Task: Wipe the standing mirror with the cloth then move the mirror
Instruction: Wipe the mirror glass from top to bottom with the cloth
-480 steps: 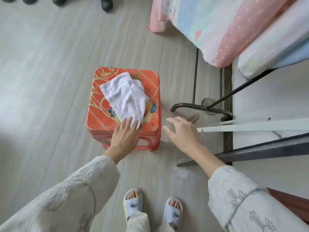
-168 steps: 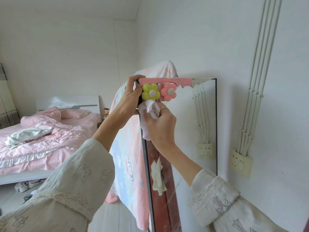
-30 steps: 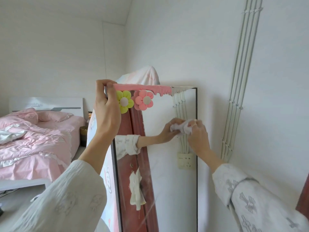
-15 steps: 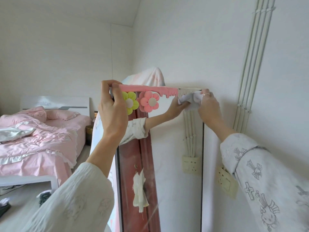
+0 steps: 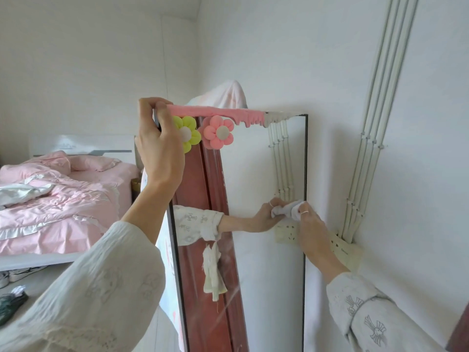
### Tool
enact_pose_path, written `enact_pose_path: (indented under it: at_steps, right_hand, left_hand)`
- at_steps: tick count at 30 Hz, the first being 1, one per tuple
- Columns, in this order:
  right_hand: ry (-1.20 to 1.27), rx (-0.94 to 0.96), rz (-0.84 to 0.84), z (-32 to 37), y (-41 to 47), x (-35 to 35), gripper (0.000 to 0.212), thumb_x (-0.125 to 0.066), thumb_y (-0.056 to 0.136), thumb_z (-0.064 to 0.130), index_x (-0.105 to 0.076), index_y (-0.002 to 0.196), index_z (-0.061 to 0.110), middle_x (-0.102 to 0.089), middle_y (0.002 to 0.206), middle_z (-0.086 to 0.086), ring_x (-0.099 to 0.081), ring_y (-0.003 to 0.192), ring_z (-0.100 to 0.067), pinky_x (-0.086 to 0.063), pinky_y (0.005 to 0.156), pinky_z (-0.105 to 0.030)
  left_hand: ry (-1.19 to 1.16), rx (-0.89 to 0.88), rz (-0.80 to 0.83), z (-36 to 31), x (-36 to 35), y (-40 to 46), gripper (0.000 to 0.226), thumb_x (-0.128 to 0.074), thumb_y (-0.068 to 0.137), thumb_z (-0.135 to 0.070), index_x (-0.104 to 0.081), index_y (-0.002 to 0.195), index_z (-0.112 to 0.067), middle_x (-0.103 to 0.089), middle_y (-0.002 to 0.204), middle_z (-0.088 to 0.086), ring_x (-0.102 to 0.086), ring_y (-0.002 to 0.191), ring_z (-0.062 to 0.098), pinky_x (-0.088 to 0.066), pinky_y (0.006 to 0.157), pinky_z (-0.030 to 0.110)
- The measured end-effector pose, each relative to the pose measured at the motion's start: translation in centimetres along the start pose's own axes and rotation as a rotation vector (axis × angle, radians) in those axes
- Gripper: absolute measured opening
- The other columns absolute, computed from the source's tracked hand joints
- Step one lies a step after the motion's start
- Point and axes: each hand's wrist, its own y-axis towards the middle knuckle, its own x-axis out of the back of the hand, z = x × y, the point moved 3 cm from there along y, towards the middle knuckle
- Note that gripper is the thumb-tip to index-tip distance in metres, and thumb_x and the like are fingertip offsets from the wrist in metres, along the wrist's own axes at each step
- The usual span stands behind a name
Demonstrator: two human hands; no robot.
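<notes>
The tall standing mirror (image 5: 264,275) has a thin dark frame, a pink drip-shaped trim along its top and two plush flowers, yellow and pink, near the top left. My left hand (image 5: 158,143) grips the mirror's top left corner. My right hand (image 5: 308,224) holds a bunched white cloth (image 5: 295,209) against the glass beside the right edge, about a third of the way down. The glass reflects that hand, its sleeve and the cloth.
A white wall stands close behind the mirror on the right, with vertical pipes (image 5: 365,153) and a socket box (image 5: 346,250). A bed with pink bedding (image 5: 55,199) lies at the left. A pink patterned cloth (image 5: 228,95) hangs behind the mirror. Shoes (image 5: 10,278) sit on the floor.
My right hand has slid the cloth down the right edge, from the top right corner to about a third of the way down. My left hand still grips the top left corner.
</notes>
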Motion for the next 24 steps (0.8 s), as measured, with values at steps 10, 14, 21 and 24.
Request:
enact_pose_path:
  at_steps: [10, 14, 21, 24]
  right_hand:
    - [-0.046, -0.206, 0.274, -3.0, -0.7, 1.4, 0.037, -0.042, 0.088, 0.001, -0.04, 0.125, 0.006, -0.06, 0.105, -0.017, -0.06, 0.091, -0.032, -0.044, 0.068, -0.032]
    - [0.08, -0.144, -0.108, 0.3, 4.4, 6.4, 0.032, -0.045, 0.088, -0.003, -0.046, 0.119, 0.0, -0.048, 0.112, -0.022, -0.053, 0.095, -0.037, -0.039, 0.071, -0.032]
    - [0.136, 0.057, -0.163, 3.5, 5.4, 6.0, 0.032, -0.052, 0.083, -0.007, -0.054, 0.114, -0.004, -0.049, 0.114, -0.024, -0.048, 0.104, -0.039, -0.046, 0.083, -0.037]
    - [0.165, 0.025, -0.075, 2.5, 2.0, 2.6, 0.03, -0.055, 0.08, -0.01, -0.057, 0.11, -0.004, -0.05, 0.108, -0.021, -0.048, 0.102, -0.037, -0.043, 0.08, -0.03]
  left_hand:
    - [-0.007, -0.01, 0.021, 0.1, -0.3, -0.2, 0.019, -0.03, 0.095, -0.02, -0.045, 0.085, -0.024, -0.045, 0.061, -0.013, -0.044, 0.05, -0.003, -0.036, 0.053, 0.02]
    - [-0.005, -0.01, 0.031, -0.1, -0.3, -0.3, 0.02, -0.029, 0.096, -0.018, -0.043, 0.083, -0.025, -0.043, 0.059, -0.012, -0.044, 0.048, -0.004, -0.032, 0.049, 0.015]
    - [-0.022, -0.006, 0.018, 0.2, -0.4, -0.1, 0.029, -0.03, 0.096, -0.019, -0.04, 0.074, -0.036, -0.045, 0.055, -0.014, -0.042, 0.047, -0.003, -0.034, 0.05, 0.02]
    - [-0.009, -0.001, 0.012, 0.5, -0.4, 0.0, 0.029, -0.03, 0.096, -0.019, -0.04, 0.074, -0.036, -0.044, 0.056, -0.013, -0.043, 0.047, -0.003, -0.034, 0.052, 0.022]
